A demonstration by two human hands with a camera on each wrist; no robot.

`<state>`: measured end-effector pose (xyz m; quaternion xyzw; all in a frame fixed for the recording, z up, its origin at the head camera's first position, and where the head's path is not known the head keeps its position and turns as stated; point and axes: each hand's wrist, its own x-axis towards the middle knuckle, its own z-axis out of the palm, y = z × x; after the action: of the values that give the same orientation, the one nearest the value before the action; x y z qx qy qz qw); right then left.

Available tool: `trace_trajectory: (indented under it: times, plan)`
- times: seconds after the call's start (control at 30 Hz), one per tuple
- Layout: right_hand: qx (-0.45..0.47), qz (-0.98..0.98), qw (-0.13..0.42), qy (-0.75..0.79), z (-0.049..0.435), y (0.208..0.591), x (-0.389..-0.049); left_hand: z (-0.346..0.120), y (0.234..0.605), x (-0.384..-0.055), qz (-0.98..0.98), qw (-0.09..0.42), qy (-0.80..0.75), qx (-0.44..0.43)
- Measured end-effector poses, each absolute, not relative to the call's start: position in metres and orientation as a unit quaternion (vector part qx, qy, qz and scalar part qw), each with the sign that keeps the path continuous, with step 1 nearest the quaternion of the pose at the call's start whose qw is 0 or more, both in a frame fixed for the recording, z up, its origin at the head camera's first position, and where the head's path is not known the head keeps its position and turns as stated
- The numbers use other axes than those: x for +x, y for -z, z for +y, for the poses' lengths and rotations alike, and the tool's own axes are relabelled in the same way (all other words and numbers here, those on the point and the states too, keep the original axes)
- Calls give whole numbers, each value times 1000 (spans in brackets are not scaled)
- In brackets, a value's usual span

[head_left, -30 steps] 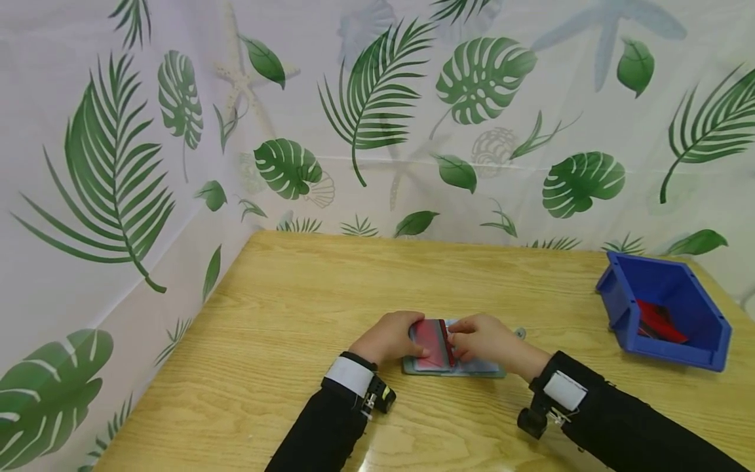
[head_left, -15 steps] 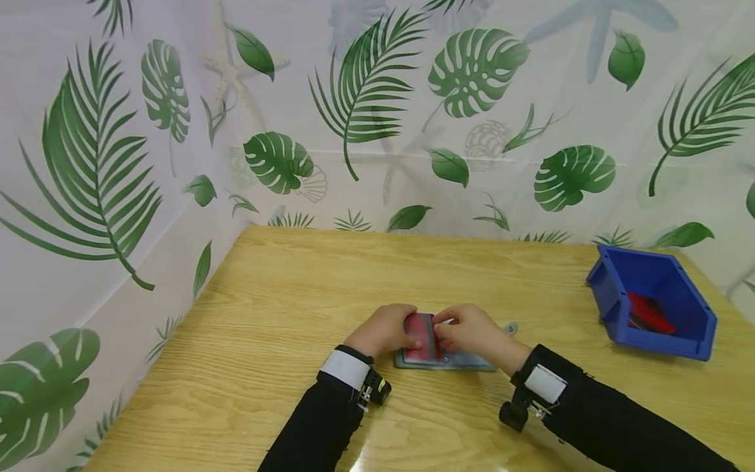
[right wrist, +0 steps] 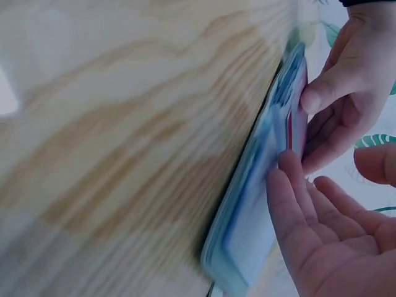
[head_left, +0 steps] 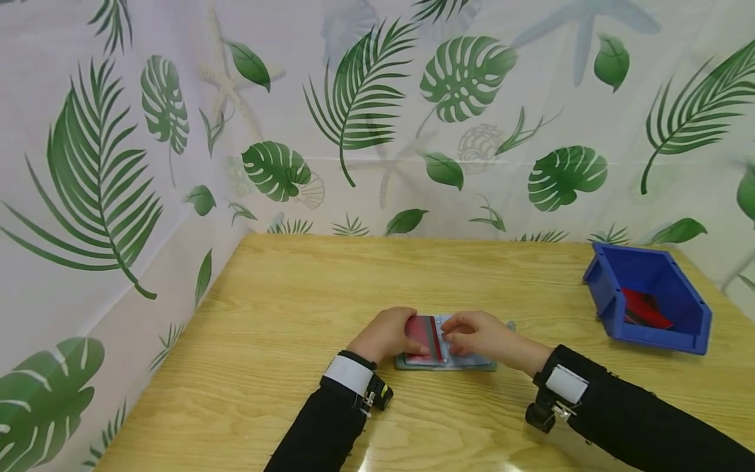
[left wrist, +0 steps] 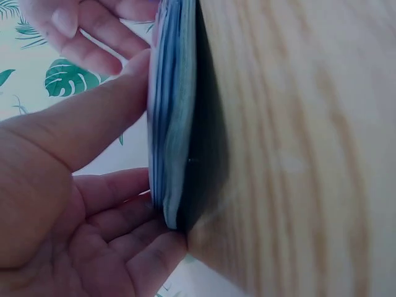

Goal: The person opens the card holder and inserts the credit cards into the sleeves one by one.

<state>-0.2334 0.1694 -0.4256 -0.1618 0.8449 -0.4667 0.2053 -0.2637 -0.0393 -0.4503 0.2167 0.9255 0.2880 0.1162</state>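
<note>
Right hand (head_left: 485, 339) has shifted toward the right half of the card holder (head_left: 472, 362), fingers loosely apart; left hand (head_left: 388, 334), nearer the red card (head_left: 421, 328), clamps the left end; long axis runs sideways.

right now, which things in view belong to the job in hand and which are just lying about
Likely the job:
open card holder, in the left grip
red card, at its left side

Likely just lying about:
blue plastic bin, untouched
red item inside it
</note>
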Motion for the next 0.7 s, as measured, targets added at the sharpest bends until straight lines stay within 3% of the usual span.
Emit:
trace_trajectory:
  times: [0.3,0.7]
  plan:
    - [-179,893,169,376,217,407,-237,-42,451,-261,919,120,-303,223]
    - [-116,940,120,299,298,379,-251,-44,451,-260,918,127,-306,217]
